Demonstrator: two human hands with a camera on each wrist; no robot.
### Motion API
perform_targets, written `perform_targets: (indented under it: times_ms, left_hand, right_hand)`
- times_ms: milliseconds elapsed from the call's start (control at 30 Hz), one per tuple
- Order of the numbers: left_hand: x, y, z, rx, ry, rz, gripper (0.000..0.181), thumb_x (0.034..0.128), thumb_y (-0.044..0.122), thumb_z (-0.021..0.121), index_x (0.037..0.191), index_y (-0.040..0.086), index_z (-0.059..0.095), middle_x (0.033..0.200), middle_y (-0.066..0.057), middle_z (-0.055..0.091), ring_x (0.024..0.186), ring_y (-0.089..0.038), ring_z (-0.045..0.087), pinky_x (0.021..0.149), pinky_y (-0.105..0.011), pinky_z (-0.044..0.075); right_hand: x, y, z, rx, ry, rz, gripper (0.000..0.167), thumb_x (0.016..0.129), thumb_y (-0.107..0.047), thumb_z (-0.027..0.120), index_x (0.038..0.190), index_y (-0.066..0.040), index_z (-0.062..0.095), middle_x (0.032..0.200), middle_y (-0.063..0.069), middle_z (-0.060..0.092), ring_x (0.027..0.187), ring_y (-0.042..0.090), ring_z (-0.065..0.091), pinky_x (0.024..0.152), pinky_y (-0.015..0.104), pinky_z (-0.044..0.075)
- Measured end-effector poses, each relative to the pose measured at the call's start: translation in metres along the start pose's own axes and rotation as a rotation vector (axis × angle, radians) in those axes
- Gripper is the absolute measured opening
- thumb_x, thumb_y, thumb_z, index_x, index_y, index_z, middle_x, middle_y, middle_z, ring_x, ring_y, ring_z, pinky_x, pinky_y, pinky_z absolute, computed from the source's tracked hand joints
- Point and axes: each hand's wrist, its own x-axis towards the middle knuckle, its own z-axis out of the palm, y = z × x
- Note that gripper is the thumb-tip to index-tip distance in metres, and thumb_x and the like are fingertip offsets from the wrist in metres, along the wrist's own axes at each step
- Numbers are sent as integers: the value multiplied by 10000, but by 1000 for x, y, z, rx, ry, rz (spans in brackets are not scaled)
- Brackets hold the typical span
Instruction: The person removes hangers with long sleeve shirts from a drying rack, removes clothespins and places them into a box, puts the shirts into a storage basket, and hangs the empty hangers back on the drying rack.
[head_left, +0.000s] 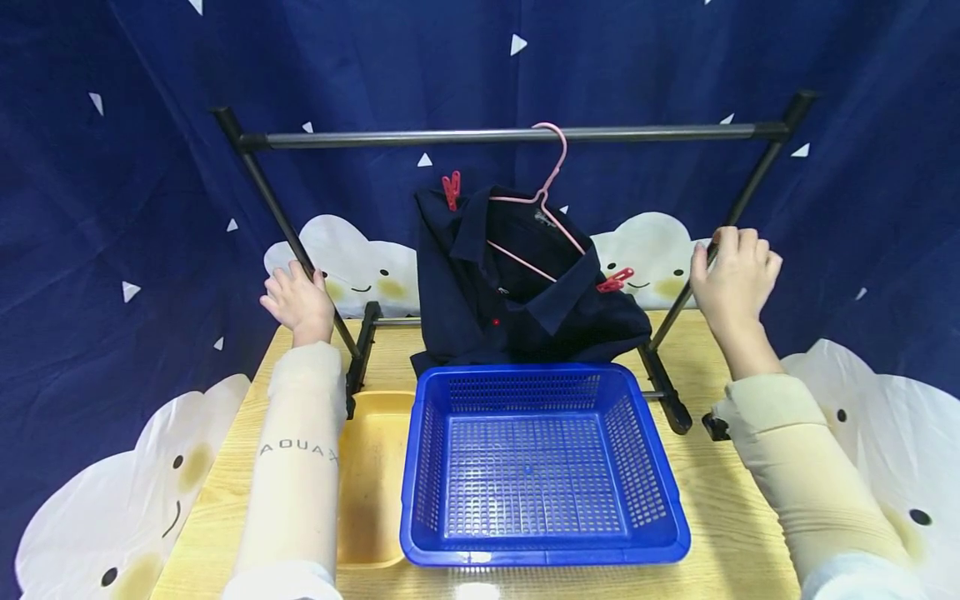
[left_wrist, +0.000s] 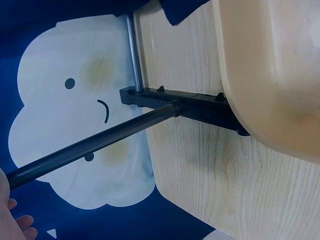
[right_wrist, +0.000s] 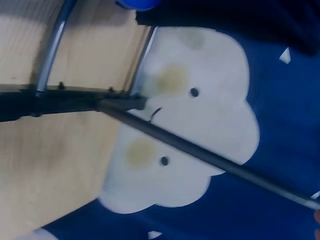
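Note:
A black garment rack (head_left: pixel 465 137) stands on the table, with a pink hanger (head_left: pixel 552 171) hooked over its top bar. On the hanger is a dark navy collared shirt (head_left: pixel 517 325), sitting askew, with a red clothespin (head_left: pixel 451 191) on one shoulder and another red clothespin (head_left: pixel 615 280) on the other. My left hand (head_left: pixel 298 302) grips the rack's left upright; in the left wrist view its fingertips (left_wrist: pixel 26 225) show below the tube. The right upright is held by my right hand (head_left: pixel 738 275), thumb on one side and fingers on the other. Only a sliver of that hand shows in the right wrist view.
A blue mesh basket (head_left: pixel 543 546) stands in front of the shirt, overlapping a yellow tray (head_left: pixel 375 560) at its left. Both are on the wooden table (head_left: pixel 720 517). Behind hangs a navy curtain (head_left: pixel 360 58) with cloud shapes. A small black object (head_left: pixel 716 427) lies near the right sleeve.

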Motion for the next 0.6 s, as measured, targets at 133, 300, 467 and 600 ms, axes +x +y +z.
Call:
perform_targets:
  times_ms: [133,300,467,600]
  left_hand:
    - [1,-1,2,4,-2,1,460,983,367,330,1303,40,369,1289,-226,359,1223,-380,266,956,-523,198]
    - [1,-1,4,10,3,4,464,981,370,332,1311,45,368,1290,-227,362,1224,-380,268,953,-524,202]
    - [1,0,2,21,2,-3,466,982,373,327,1311,45,364,1297,-228,353,1231,-378,261,957,-530,196]
    - [1,-1,2,30,1,-4,464,983,375,321,1309,47,362,1295,-227,352,1230,-376,262,959,-528,196]
  right_hand:
    - [-6,-16,-5,36,29,-114,325,912,-260,467,1003,45,532,1010,261,508,921,444,439,827,544,285]
    - [-18,-27,-4,62,45,-226,304,893,-258,480,985,25,540,979,236,529,877,430,466,791,531,307]
    - [-30,-35,-2,66,-2,-301,298,894,-260,477,996,11,546,957,218,543,869,418,486,730,521,334]
    - [-40,-40,0,84,-53,-338,286,891,-251,483,996,6,552,935,202,544,846,408,488,701,513,345]
